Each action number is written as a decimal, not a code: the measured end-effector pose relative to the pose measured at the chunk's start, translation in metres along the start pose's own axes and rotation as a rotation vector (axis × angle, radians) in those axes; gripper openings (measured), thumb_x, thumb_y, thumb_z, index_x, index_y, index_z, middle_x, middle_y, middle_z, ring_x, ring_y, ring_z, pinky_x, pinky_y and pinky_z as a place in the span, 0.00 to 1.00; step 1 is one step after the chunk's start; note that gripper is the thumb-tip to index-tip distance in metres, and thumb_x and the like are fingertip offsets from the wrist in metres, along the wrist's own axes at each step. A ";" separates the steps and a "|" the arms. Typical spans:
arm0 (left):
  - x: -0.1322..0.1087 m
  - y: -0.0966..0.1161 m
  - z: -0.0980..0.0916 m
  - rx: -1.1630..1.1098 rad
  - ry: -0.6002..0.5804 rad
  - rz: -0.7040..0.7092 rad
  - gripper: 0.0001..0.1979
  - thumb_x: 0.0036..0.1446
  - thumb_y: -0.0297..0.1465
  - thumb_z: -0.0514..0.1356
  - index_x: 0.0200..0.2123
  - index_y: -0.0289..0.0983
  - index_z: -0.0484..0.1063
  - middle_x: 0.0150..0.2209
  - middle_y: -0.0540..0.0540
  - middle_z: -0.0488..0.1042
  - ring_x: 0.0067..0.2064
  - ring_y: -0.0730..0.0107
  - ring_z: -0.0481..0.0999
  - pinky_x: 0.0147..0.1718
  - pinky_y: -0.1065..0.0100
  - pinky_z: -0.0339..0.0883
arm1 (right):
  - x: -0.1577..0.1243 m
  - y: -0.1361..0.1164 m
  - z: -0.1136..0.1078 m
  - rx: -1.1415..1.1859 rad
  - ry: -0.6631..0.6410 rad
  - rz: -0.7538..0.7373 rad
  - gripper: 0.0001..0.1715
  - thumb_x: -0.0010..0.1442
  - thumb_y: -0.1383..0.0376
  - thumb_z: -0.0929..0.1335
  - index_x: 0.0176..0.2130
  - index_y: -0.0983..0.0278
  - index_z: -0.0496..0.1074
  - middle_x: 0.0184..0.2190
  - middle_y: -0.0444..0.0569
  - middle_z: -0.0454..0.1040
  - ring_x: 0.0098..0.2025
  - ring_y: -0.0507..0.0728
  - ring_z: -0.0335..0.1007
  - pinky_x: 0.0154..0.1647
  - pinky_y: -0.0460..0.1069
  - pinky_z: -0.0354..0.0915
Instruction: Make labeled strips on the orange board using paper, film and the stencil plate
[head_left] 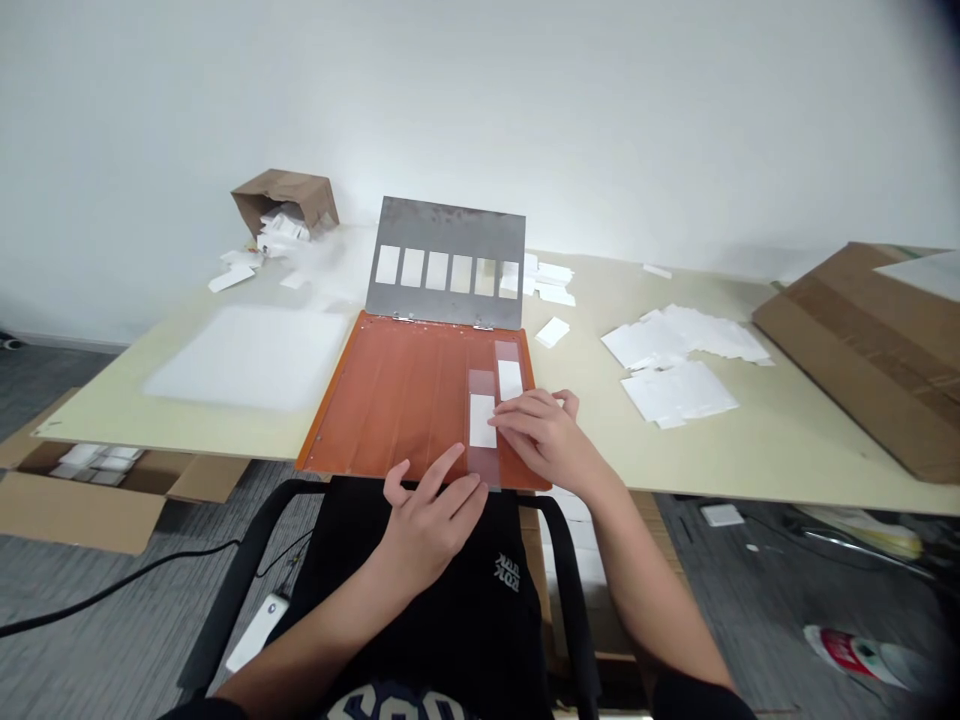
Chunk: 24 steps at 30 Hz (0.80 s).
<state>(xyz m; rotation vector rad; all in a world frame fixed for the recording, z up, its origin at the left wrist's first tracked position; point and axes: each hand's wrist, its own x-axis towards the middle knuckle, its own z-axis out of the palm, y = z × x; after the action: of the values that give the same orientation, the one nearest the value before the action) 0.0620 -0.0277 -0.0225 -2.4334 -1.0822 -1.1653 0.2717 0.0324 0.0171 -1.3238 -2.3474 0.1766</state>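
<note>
As it stands along the white wall [637, 130], table [750, 435]: pale yellow, with things spread across much of its top.
Big carton [855, 350]: brown, taped, at the table's right end.
Red board [397, 390]: flat at the near edge, right in front of the person.
White sheet [240, 355]: lying on the table just left of the board.
Grey flap [450, 223]: hinged to the board's far edge, tilted up, with six windows in a row.
Paper pile [682, 390]: loose white pieces, overlapping, between board and big carton.
Small carton [322, 195]: back left, on its side, white slips spilling from its mouth.
Left hand [435, 510]: fingers spread, thumb lifted, fingertips at the near strip's lower end.
Right hand [540, 430]: fingers bunched narrow at the near card's right edge; whether they pinch it I can't tell from here.
Near strip [482, 382]: clear, lengthwise on the board's right part.
Far strip [507, 350]: beside it, further right and higher up.
Near card [481, 420]: white, on the near strip.
Far card [510, 377]: white, on the far strip, partly behind the right hand.
</note>
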 end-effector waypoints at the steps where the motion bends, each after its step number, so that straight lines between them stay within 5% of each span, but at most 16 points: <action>1: 0.001 0.000 0.000 0.002 0.002 -0.003 0.12 0.62 0.21 0.55 0.38 0.40 0.77 0.36 0.53 0.82 0.53 0.59 0.77 0.59 0.52 0.40 | 0.000 0.000 0.001 -0.006 -0.006 -0.006 0.17 0.69 0.68 0.60 0.43 0.55 0.77 0.48 0.46 0.78 0.50 0.59 0.69 0.51 0.59 0.46; 13: 0.008 0.001 -0.002 -0.020 -0.017 -0.069 0.13 0.60 0.19 0.55 0.36 0.41 0.76 0.32 0.55 0.82 0.53 0.59 0.77 0.58 0.52 0.40 | 0.005 0.003 0.007 -0.062 -0.049 0.002 0.24 0.63 0.76 0.59 0.39 0.55 0.79 0.49 0.44 0.78 0.51 0.59 0.67 0.52 0.62 0.45; 24: 0.011 0.000 -0.003 -0.029 -0.039 -0.086 0.12 0.59 0.20 0.57 0.35 0.42 0.76 0.33 0.55 0.82 0.53 0.59 0.77 0.58 0.52 0.40 | 0.008 0.003 0.001 -0.041 -0.074 0.028 0.10 0.63 0.56 0.67 0.37 0.52 0.79 0.57 0.43 0.72 0.59 0.66 0.60 0.56 0.65 0.45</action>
<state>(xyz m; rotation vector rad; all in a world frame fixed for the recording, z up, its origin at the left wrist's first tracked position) 0.0650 -0.0236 -0.0124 -2.4637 -1.2004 -1.1716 0.2697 0.0405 0.0176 -1.3931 -2.4068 0.1900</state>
